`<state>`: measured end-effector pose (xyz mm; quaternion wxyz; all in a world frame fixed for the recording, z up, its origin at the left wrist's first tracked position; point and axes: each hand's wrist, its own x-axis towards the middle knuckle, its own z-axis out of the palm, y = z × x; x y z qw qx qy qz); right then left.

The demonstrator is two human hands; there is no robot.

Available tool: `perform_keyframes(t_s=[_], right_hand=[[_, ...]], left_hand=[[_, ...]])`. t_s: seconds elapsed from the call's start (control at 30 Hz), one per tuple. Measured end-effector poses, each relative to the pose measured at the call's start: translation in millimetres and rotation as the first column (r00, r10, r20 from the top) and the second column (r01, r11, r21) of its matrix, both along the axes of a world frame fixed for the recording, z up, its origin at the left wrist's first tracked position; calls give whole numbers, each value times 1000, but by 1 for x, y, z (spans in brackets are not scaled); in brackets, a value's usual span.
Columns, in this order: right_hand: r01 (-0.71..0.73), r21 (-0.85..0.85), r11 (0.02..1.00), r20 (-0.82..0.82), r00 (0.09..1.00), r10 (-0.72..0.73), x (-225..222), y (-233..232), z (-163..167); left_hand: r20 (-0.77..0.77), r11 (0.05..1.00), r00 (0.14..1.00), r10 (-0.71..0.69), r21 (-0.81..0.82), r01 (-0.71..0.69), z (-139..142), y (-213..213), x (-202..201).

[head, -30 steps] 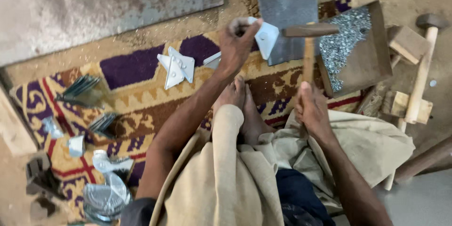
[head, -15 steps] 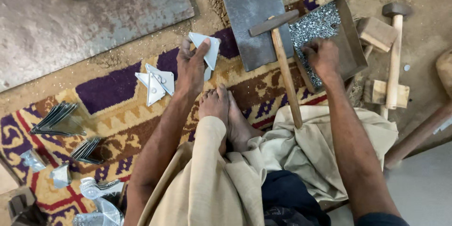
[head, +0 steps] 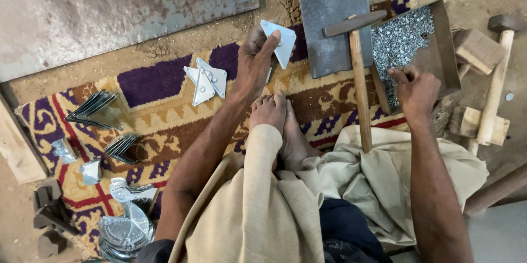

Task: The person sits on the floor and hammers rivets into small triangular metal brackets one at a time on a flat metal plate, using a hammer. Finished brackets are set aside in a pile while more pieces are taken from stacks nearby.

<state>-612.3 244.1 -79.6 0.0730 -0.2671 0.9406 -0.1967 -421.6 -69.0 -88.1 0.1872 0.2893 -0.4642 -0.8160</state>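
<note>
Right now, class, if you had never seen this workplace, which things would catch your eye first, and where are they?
The left hand holds up a pale, kite-shaped metal plate at the centre, above the patterned purple and yellow rug. To the right, the right hand reaches into a wooden tray of small shiny metal bits. Between them a wooden-handled hammer lies with its head on a grey steel slab.

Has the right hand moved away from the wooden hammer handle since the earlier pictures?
Yes. The right hand left the wooden hammer handle and went right, to the brown tray of small metal pieces.
</note>
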Motion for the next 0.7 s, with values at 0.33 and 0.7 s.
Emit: perform_keyframes(t_s=[0.33, 0.7], right_hand=[[56, -285, 957, 20, 998, -53, 8, 19, -4], [-292, -333, 897, -85, 956, 280, 56, -113, 56]], left_hand=[[79, 999, 997, 8, -39, -4, -1, -8, 2], [43, 999, 999, 27, 16, -27, 11, -6, -6]])
